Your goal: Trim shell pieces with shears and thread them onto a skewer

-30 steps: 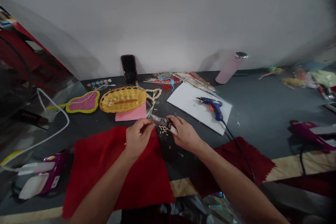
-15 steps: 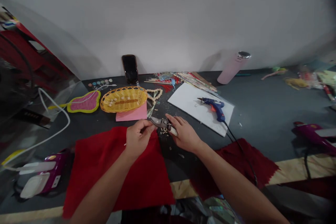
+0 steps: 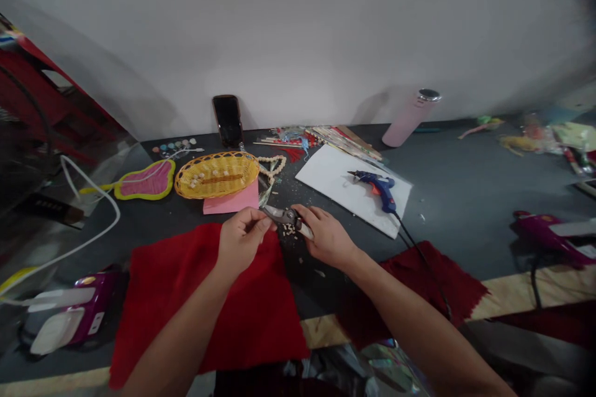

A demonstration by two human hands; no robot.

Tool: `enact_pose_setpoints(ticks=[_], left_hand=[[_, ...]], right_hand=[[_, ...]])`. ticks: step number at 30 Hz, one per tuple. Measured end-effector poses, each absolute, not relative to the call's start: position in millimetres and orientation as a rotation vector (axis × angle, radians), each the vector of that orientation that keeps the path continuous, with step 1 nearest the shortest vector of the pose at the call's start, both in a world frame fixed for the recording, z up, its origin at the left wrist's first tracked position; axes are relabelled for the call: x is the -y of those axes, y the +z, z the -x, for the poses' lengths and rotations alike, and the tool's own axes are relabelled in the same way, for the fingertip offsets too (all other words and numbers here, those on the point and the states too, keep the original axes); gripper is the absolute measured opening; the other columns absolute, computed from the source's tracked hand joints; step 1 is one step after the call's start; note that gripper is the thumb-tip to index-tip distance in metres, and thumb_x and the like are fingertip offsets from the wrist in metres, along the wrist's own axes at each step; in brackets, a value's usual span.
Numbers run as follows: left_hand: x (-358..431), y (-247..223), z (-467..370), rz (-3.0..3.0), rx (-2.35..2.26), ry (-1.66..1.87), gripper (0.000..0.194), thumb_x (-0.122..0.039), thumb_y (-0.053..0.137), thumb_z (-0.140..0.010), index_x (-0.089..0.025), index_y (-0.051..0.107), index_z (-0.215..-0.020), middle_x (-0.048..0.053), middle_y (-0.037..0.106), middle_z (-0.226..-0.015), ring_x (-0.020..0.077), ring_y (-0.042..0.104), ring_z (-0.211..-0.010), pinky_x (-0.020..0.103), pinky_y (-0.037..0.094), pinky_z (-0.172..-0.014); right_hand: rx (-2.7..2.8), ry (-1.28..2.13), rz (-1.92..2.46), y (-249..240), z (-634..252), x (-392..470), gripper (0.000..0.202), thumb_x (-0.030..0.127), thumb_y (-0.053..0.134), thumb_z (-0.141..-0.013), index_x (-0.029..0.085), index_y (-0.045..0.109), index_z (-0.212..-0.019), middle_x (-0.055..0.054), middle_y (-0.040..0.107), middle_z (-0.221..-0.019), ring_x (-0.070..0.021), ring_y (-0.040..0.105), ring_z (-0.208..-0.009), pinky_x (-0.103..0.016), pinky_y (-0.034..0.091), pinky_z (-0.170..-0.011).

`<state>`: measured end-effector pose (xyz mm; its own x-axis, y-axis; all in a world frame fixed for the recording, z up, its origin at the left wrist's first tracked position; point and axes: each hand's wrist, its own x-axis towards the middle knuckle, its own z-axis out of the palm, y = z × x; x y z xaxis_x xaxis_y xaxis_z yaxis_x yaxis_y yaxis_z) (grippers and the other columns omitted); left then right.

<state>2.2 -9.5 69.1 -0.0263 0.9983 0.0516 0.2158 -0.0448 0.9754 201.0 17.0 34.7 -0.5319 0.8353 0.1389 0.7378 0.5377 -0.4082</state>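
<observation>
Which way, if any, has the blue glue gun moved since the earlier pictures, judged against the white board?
No, the blue glue gun has not moved; it lies on the same part of the white board.

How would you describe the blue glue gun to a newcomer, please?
On the dark table, find the white board right of the shears. The blue glue gun lies on that board, nozzle pointing left, a black cord trailing toward the near edge. Its blue body and orange trigger set it apart from the purple device farther right.
</observation>
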Motion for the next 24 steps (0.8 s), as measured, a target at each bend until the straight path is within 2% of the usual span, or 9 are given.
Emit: enact_pose_setpoints(ticks=[4, 10, 18, 24], left_hand=[[7.8, 65.7, -2.1, -1.447, -1.383, 1.163, 0.013, -0.027, 0.055, -0.078, -0.015, 0.058, -0.074, -0.002, 0.055, -0.056, 0.0075, 0.043, -0.048, 0.019, 0.034, -0.047], [8.2, 66.5, -2.6, -1.521, -1.411, 1.135, 0.015, -0.028, 0.053, -0.079, -0.015, 0.060, -0.075, 0.001, 0.063, -0.066, 0.0092, 0.049, -0.053, 0.019, 0.036, -0.049], [5.4, 70.4, 1.8, -1.358, -1.253, 1.059, 0.022, -0.033, 0.055, -0.078, -0.014, 0.054, -0.066, 0.001, 0.062, -0.059, 0.0053, 0.036, -0.042, 0.019, 0.027, -0.043], [2.7, 73.4, 7.4, -1.184, -1.113, 0.957, 0.017, -0.030, 0.059, -0.075, -0.014, 0.054, -0.071, 0.001, 0.061, -0.057, 0.0040, 0.034, -0.041, 0.019, 0.024, -0.042]], right_hand=[[2.452, 0.413, 1.357, 33.0, -201.0, -17.3, 0.058, 0.014, 0.046, -0.072, 0.016, 0.036, -0.129, -0.011, 0.054, -0.113, -0.0223, 0.048, -0.104, -0.034, 0.037, -0.090], [2.478, 0.361, 1.379, 33.1, -200.5, -20.0, 0.065, 0.016, 0.046, -0.074, 0.018, 0.027, -0.136, -0.012, 0.049, -0.122, -0.0233, 0.043, -0.110, -0.036, 0.034, -0.090], [2.500, 0.422, 1.298, 38.6, -203.4, -19.4, 0.065, 0.022, 0.046, -0.078, 0.019, 0.022, -0.139, -0.013, 0.046, -0.123, -0.0255, 0.040, -0.112, -0.041, 0.033, -0.090], [2.496, 0.404, 1.275, 36.4, -203.4, -19.1, 0.065, 0.021, 0.048, -0.078, 0.019, 0.024, -0.139, -0.013, 0.047, -0.120, -0.0252, 0.041, -0.110, -0.040, 0.034, -0.090]])
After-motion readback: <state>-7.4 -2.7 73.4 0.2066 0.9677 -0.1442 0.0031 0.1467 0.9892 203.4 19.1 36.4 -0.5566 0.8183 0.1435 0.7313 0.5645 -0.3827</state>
